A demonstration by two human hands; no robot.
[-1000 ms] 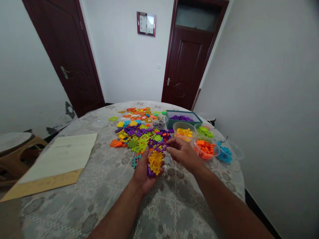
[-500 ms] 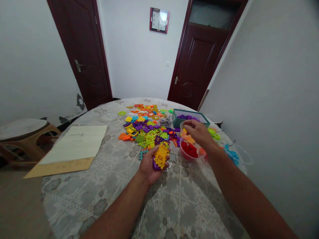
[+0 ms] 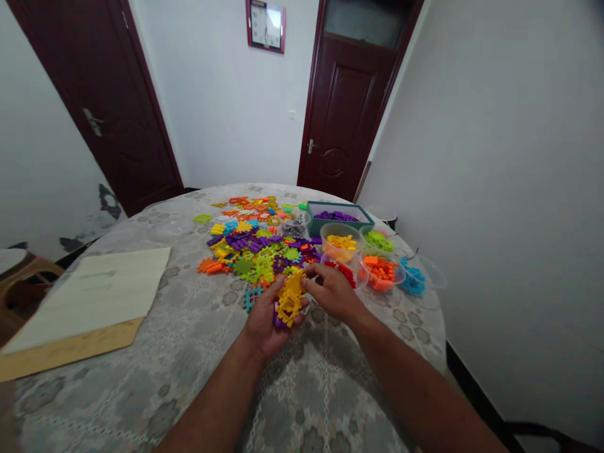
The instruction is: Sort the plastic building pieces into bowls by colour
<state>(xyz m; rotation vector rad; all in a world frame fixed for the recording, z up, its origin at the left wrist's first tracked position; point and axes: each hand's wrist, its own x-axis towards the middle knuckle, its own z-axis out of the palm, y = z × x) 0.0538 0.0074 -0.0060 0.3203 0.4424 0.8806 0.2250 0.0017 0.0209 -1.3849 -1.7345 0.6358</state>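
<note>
My left hand (image 3: 267, 321) is closed around a small assembly of interlocking building pieces, held above the table. Its upper side is a yellow toothed building piece (image 3: 290, 299), and a purple building piece (image 3: 279, 318) shows underneath. At the upper right edge of the yellow piece, the thumb and fingers of my right hand (image 3: 333, 290) pinch together; whether a separate small piece is between them is hidden. Just beyond both hands lies a pile of mixed toothed building pieces (image 3: 257, 267) in green, purple, yellow and orange.
To the right stand clear bowls of yellow pieces (image 3: 340, 242), red pieces (image 3: 343, 274), orange pieces (image 3: 381, 270), green pieces (image 3: 377, 240) and blue pieces (image 3: 413, 277). Behind them is a green-rimmed box (image 3: 314, 217) with purple pieces. Paper sheets (image 3: 101, 289) lie at the left.
My right hand has come back from above the yellow bowl to the yellow piece in my left hand. The view has turned to the right.
</note>
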